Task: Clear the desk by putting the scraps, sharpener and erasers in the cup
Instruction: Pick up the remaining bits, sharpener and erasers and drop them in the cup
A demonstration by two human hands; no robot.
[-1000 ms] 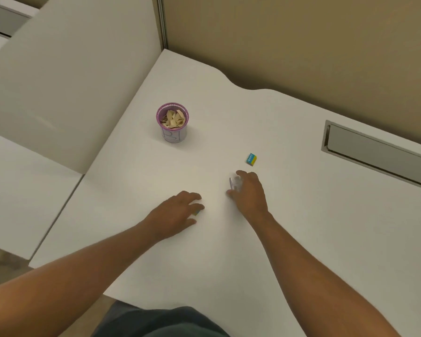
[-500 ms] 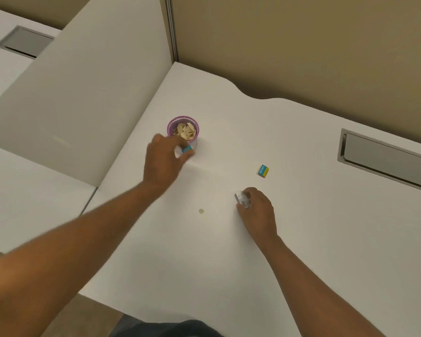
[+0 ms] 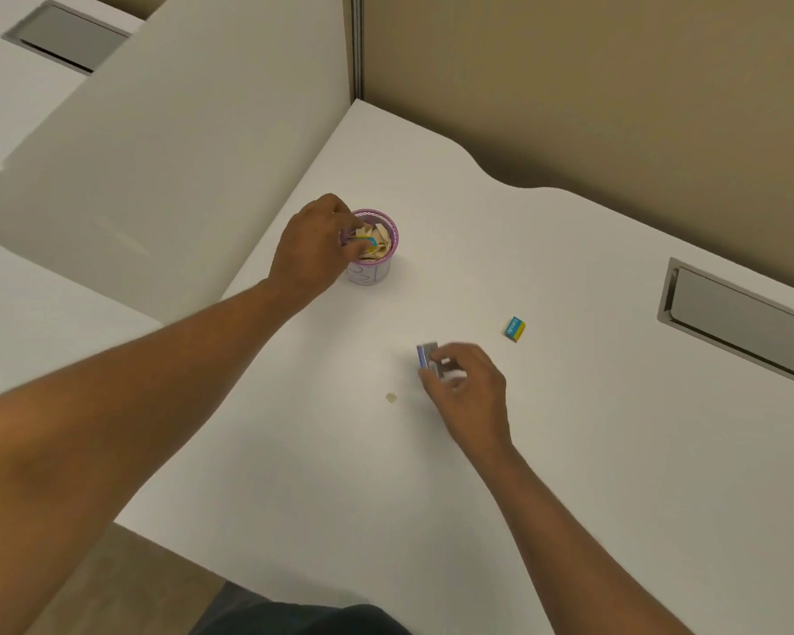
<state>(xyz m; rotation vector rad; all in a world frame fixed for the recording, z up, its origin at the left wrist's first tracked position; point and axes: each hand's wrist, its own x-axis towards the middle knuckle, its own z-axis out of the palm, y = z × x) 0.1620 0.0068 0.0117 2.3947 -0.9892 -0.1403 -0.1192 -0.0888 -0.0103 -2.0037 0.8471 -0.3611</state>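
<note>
A small paper cup (image 3: pixel 373 271) with a purple rim stands on the white desk (image 3: pixel 569 451), filled with beige paper scraps. My left hand (image 3: pixel 310 249) reaches over its left rim, fingertips at a blue and yellow eraser (image 3: pixel 368 242) lying on the scraps; whether the fingers still grip it I cannot tell. My right hand (image 3: pixel 471 396) is closed on a small clear and blue sharpener (image 3: pixel 427 355), just above the desk. A second blue and yellow eraser (image 3: pixel 514 329) lies to the right of that hand. One tiny beige scrap (image 3: pixel 391 397) sits left of it.
A white divider panel (image 3: pixel 157 153) rises left of the cup. A tan partition wall (image 3: pixel 615 84) backs the desk. A grey cable tray opening (image 3: pixel 743 320) is set into the desk at the right. The desk's front edge runs diagonally at the lower left.
My left hand carried an eraser from the desk's middle up to the cup and now holds it inside the rim. My right hand closed on the sharpener and lifted it slightly.
</note>
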